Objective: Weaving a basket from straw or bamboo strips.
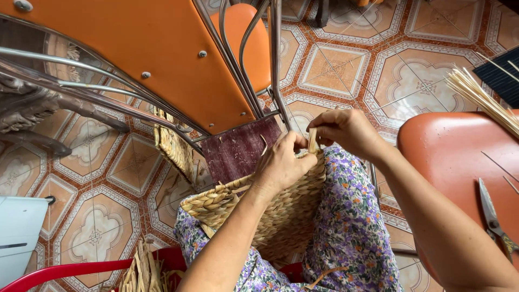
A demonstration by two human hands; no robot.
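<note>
Forearms enter from 6 o'clock over a floral lap; largest nearby is the orange chair (162, 59) at 11 o'clock, then the orange stool (459, 157) at 3 with scissors (493, 216) on it. Centre: woven basket (270, 211) on the lap. Left hand (281, 165) clenched on its rim. Right hand (346, 132) pinches a straw strand (312, 139), probably the rim's loose end.
</note>
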